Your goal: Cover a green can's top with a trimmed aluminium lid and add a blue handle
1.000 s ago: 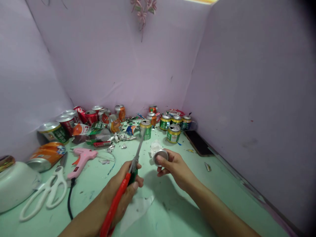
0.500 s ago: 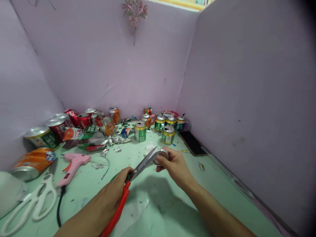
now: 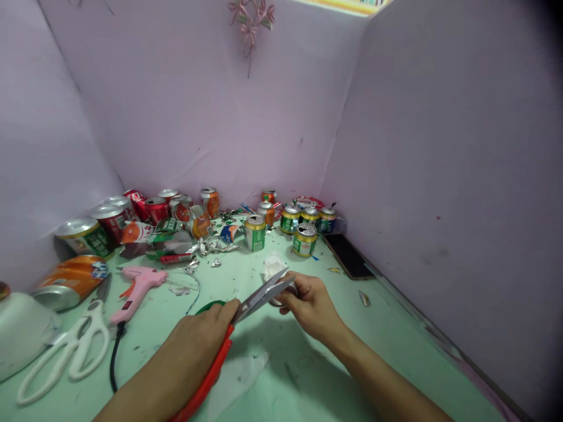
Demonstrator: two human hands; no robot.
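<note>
My left hand (image 3: 206, 328) is wrapped round red-handled scissors (image 3: 257, 302), whose blades point up and right. Between the fingers of my right hand (image 3: 308, 302) is a small round silver metal piece (image 3: 277, 300), its edge beside the scissor blades. The blades stand slightly apart and partly cover the piece. A crumpled white tissue (image 3: 273, 265) lies just behind the blade tips. Two green and yellow cans, one (image 3: 255, 233) left and one (image 3: 304, 240) right, stand beyond my hands.
At the left lie white scissors (image 3: 90, 337), a pink glue gun (image 3: 141, 287) and an orange can (image 3: 73, 281). Cut metal scraps (image 3: 176, 243) and several cans line the back left. A black phone (image 3: 349, 256) rests by the right wall.
The camera view has shifted, so the table objects appear farther right. The round metal piece has tilted and more of it is behind the blades. Both hands keep their holds.
</note>
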